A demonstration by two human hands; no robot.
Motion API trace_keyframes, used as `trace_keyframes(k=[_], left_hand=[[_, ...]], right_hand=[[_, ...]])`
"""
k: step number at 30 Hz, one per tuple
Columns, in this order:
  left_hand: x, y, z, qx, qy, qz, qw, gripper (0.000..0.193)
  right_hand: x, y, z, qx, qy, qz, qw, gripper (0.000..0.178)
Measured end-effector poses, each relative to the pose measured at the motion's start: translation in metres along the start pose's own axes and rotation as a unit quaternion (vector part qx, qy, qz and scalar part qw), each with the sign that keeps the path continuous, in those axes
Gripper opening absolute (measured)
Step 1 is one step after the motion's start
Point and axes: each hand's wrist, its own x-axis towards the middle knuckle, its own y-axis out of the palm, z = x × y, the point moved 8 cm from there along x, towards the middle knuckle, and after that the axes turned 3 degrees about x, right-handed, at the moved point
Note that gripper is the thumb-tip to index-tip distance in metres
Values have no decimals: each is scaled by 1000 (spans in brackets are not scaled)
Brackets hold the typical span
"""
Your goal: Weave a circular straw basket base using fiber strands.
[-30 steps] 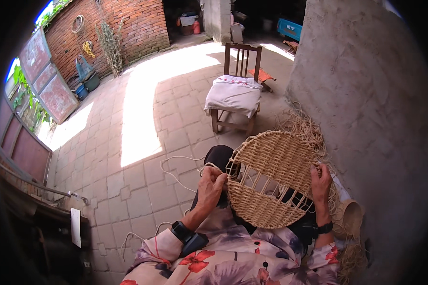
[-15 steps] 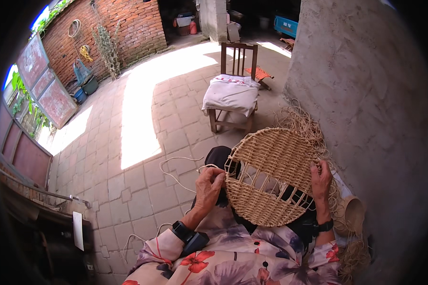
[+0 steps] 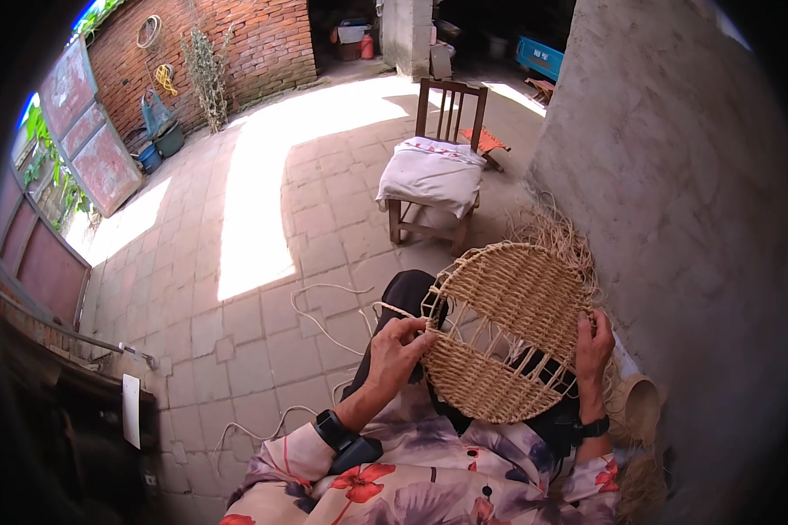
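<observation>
A round, tan woven mat of twisted cord rests tilted over my lap. Across its middle runs an unwoven gap where bare strands show. At the left rim, my left hand is closed, thumb and fingers pinching the edge. A pale cord comes out just above those fingers and trails left to the floor. My right hand grips the opposite rim, its fingertips partly hidden at the edge.
A wooden chair with a white cloth on its seat stands ahead. Loose cord is heaped along the grey wall at right. A beige cylinder lies beside my right arm. An orange-topped folding stool sits behind the chair.
My left hand has moved right and slightly down, from beside the rim onto it. The mat has shifted slightly down and right in view. My right hand keeps its hold.
</observation>
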Motion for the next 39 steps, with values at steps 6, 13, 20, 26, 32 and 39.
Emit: trace_keyframes(k=[6,13,20,26,32,39], left_hand=[[-11,32,24,-327,-310,217,866,17],[-15,42,18,-403,-301,266,822,20],[-12,37,5,-375,-217,227,872,20],[-9,45,14,-377,-124,188,899,24],[-13,44,18,-330,-111,159,924,27],[-22,26,21,-526,-224,64,818,26]], right_hand=[[-21,13,115,-204,-270,-7,941,25],[-57,124,193,-58,-281,304,908,14],[-55,143,194,-77,-270,373,885,10],[-66,151,201,-125,-289,330,890,11],[-64,139,183,33,-112,312,943,16],[-65,127,188,38,-193,306,932,22]])
